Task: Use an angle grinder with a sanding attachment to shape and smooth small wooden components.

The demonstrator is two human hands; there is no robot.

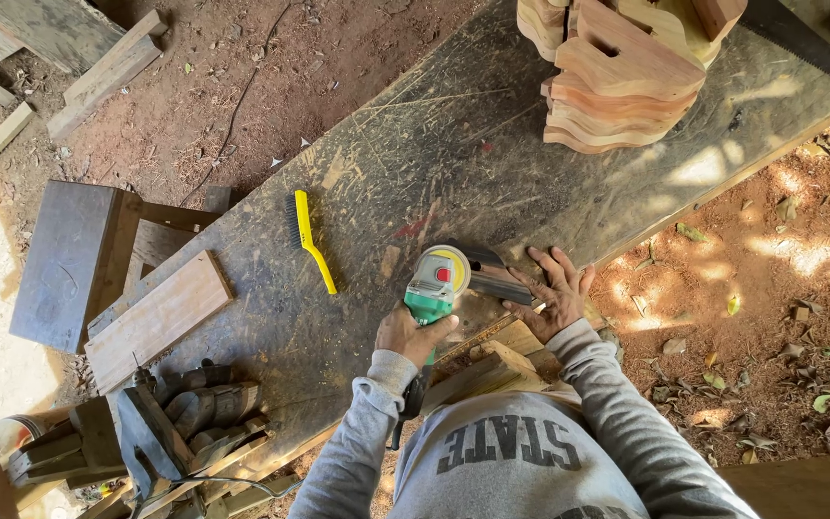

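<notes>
Angle grinder (437, 284): green and grey body, yellow-and-red disc face, lower centre of the frame, resting on the dark scratched workbench (453, 154). Probably moderately heavy, rigid and hard-shelled; not fragile, though prone to twist under load. Best held around the green body behind the head. Long axis from lower left to upper right, head pointing toward upper centre, tail and cable toward the torso.

Left hand (413, 334): closed around the rear of the grinder body.

Right hand (556, 291): open, fingers spread, palm pressed flat on a grey wooden piece (501, 282) just right of the grinder head. Piece stiff, flat, likely light; held down by palm pressure.

Pale timber offcuts (492, 370) at the bench edge between the forearms.

Yellow-handled wire brush (306, 236) left of the grinder, apart from it. Plank (156, 317) at lower left. Stack of shaped wooden cut-outs (617, 72) at upper right, handsaw (804, 38) beside it. Reddish bare earth around the bench.
</notes>
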